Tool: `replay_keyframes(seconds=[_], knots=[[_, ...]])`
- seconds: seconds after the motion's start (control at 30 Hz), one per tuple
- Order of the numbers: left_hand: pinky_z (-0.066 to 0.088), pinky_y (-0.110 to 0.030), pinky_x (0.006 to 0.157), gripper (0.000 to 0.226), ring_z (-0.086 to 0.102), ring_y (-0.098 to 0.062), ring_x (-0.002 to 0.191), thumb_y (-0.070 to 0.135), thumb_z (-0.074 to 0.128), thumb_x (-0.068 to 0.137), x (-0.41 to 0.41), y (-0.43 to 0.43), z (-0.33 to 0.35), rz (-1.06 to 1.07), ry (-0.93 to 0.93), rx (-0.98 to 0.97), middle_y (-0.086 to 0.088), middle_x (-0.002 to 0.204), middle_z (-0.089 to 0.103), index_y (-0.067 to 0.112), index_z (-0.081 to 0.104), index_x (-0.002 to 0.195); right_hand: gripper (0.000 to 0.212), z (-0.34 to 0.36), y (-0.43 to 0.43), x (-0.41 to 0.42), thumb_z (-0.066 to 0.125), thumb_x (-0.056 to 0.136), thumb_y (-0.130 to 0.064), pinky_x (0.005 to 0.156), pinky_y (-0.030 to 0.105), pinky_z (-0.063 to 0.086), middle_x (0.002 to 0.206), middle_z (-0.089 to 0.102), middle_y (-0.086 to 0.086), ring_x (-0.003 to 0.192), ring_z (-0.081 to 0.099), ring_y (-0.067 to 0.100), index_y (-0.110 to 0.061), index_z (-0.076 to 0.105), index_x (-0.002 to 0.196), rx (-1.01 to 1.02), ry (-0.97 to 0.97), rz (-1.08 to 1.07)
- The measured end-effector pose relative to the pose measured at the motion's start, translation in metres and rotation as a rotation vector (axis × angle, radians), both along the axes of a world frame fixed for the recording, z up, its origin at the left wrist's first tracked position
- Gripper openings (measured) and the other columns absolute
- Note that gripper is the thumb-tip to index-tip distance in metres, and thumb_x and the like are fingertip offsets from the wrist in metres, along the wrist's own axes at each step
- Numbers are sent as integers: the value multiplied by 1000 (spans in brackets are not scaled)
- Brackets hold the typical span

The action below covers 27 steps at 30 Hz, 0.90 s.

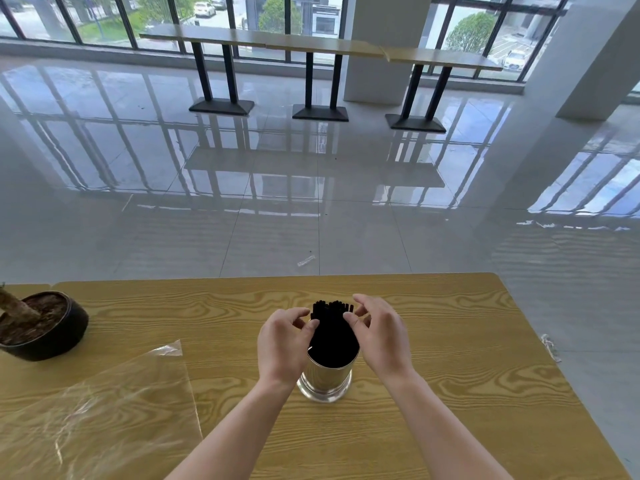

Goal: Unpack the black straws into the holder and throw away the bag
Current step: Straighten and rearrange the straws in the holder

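Note:
A bundle of black straws (333, 332) stands upright in a shiny metal holder (325, 379) on the wooden table (450, 341). My left hand (282, 344) is at the left side of the bundle, fingertips touching the straws. My right hand (379, 332) is at the right side, fingers curled with the thumb against the straw tops. Neither hand is closed around the bundle. The clear plastic bag (100, 410) lies flat and empty on the table at the lower left, apart from both hands.
A dark pot with soil and a plant stem (41, 323) sits at the table's left edge. The table's far edge runs just behind the holder. Beyond it are a glossy tiled floor, long tables (311, 46) by the windows and a white pillar.

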<state>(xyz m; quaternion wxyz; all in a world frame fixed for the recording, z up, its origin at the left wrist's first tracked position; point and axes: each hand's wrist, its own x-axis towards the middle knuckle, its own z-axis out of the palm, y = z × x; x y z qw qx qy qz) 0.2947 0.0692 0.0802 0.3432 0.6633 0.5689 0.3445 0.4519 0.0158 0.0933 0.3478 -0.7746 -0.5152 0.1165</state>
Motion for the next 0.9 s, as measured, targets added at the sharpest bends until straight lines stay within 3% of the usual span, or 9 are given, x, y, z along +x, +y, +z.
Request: replay_keyframes(seconds=[0.1, 0.23, 0.37, 0.47, 0.57, 0.67, 0.8, 0.9], knots=[[56, -39, 87, 34, 68, -18, 91, 23, 77, 87, 6, 2, 5, -10, -6, 5, 1, 95, 73, 15, 73, 120, 29, 0, 7, -3, 74, 91, -20, 83, 22, 49, 107, 74, -1, 97, 67, 15, -14, 74, 119, -33, -35, 17], [58, -32, 81, 28, 69, -10, 83, 20, 78, 86, 8, 5, 10, -50, -17, 5, 12, 85, 71, 20, 75, 114, 14, 1, 12, -2, 76, 88, -21, 75, 21, 49, 96, 77, -6, 91, 69, 13, -19, 79, 101, -71, 40, 21], [56, -28, 76, 24, 66, -7, 79, 20, 78, 85, 5, 8, 5, -64, 22, 31, 18, 80, 66, 20, 77, 109, 30, 3, 13, 1, 77, 88, -24, 78, 24, 52, 96, 72, -7, 87, 66, 11, -20, 72, 118, -106, 28, 54], [56, -36, 81, 33, 65, -13, 85, 21, 79, 84, 1, 8, -1, -67, 28, 23, 8, 90, 69, 19, 73, 116, 42, 1, 13, 0, 76, 89, -25, 83, 27, 52, 108, 69, -5, 90, 62, 11, -18, 65, 130, -83, 17, 73], [55, -34, 79, 44, 62, -10, 78, 23, 81, 83, -1, 6, -3, -69, 27, 40, 7, 94, 68, 20, 69, 125, 44, 2, 15, -3, 75, 90, -29, 85, 30, 54, 115, 66, -5, 90, 59, 9, -19, 63, 132, -43, -17, 105], [52, -26, 74, 48, 57, -5, 73, 24, 80, 84, 1, 7, 0, -89, 19, 67, 10, 92, 65, 27, 65, 130, 45, 4, 22, -6, 71, 93, -31, 90, 29, 50, 119, 65, -6, 107, 57, 14, -22, 62, 136, -59, -65, 160], [40, -15, 65, 33, 55, 0, 69, 19, 74, 87, 3, 11, 5, -185, 94, 164, 16, 82, 60, 38, 73, 114, 30, 4, 28, -7, 66, 95, -24, 87, 26, 42, 110, 66, -9, 104, 53, 17, -33, 71, 123, -122, -112, 241], [43, -16, 67, 33, 56, -4, 71, 17, 74, 87, -4, 14, 2, -208, 118, 194, 15, 84, 63, 34, 74, 115, 27, 2, 24, -3, 68, 93, -19, 88, 25, 43, 107, 69, -8, 103, 57, 17, -32, 74, 116, -100, -104, 260]])
